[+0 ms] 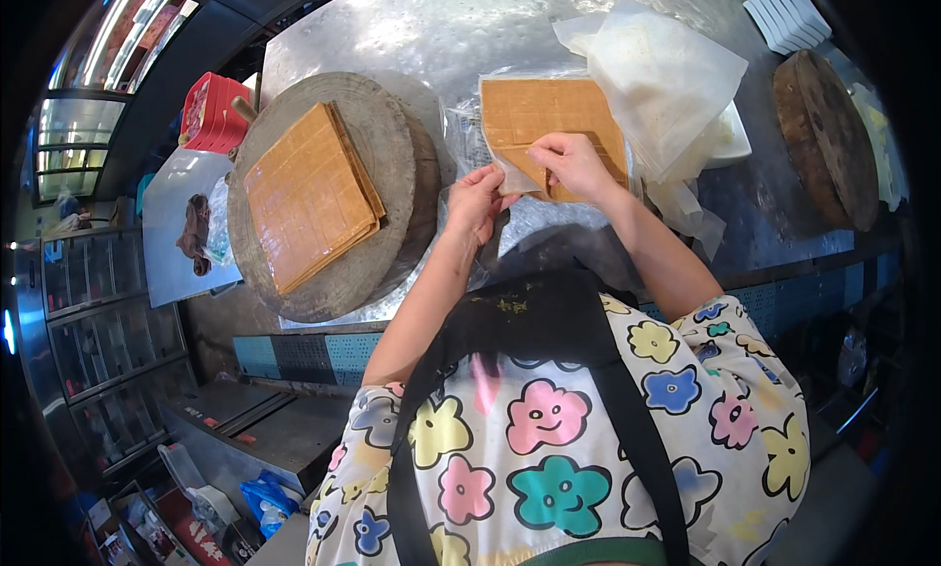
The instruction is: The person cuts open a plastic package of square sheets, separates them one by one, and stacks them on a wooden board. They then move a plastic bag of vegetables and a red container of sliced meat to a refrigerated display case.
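Note:
A stack of thin, square orange-brown sheets [540, 103] with whitish paper between or under them lies on clear plastic wrap [463, 136] before me. At its near left corner my left hand [476, 201] pinches the whitish paper. My right hand [573, 165] has its fingertips closed on the lifted edge of an orange-brown sheet, just right of the left hand. Another stack of such sheets [312, 198] rests on a round wooden chopping block [353, 103] at the left. Crumpled translucent paper sheets [665, 81] are heaped against the right side of the stack in hand.
The metal table [426, 15] carries a white dish [735, 136] behind the papers, a second round wooden block [823, 140] at the right and stacked white trays [786, 15] at the back right. Red baskets [217, 114] and a brown cloth [195, 231] are at the left.

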